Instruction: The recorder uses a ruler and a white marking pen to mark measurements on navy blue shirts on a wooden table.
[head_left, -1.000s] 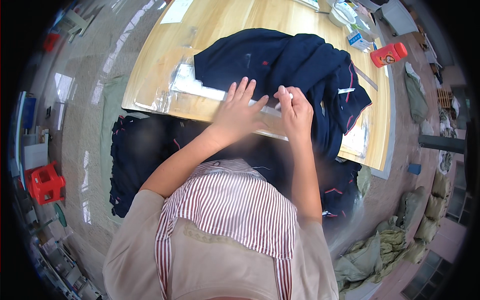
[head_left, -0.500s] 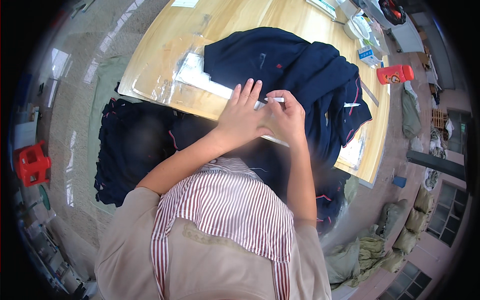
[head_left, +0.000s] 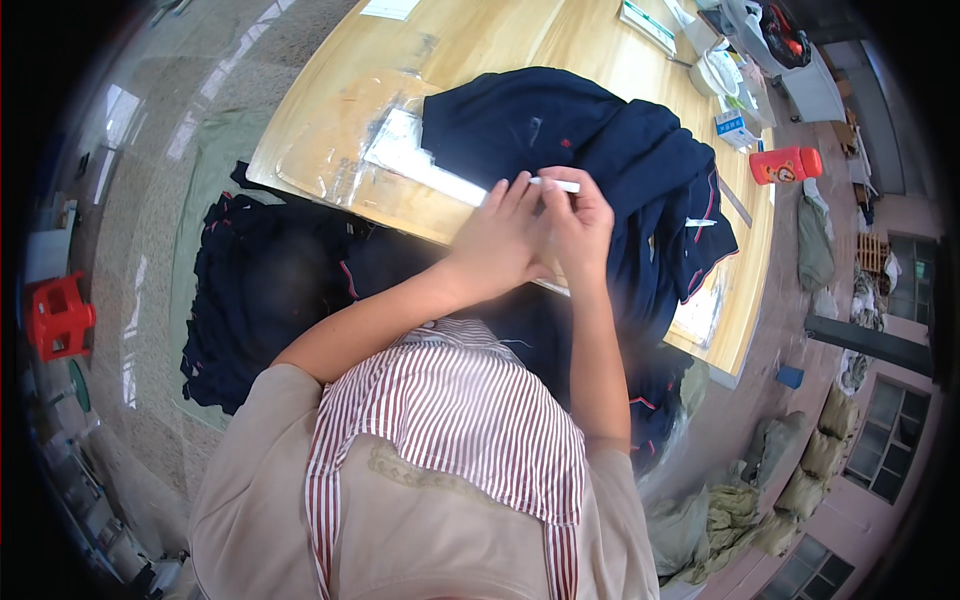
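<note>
A red bottle (head_left: 785, 166) and carton (head_left: 735, 130) sit near the navy garment (head_left: 600, 130).

Pretty bright shot — white glare on the plastic (head_left: 345, 175), shiny streaks on the floor (head_left: 165, 215). Left hand (head_left: 500, 240) looks soft, smudgy haze over the cloth pile (head_left: 265, 285) — fisheye bows the table (head_left: 470, 40), corners go black.

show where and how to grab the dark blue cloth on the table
Probably pinch the dark blue cloth by its upper-left corner, from the left: the edge there looks flat beside the white sheet, clear of the left hand and right hand, while its right side bunches into folds.
</note>
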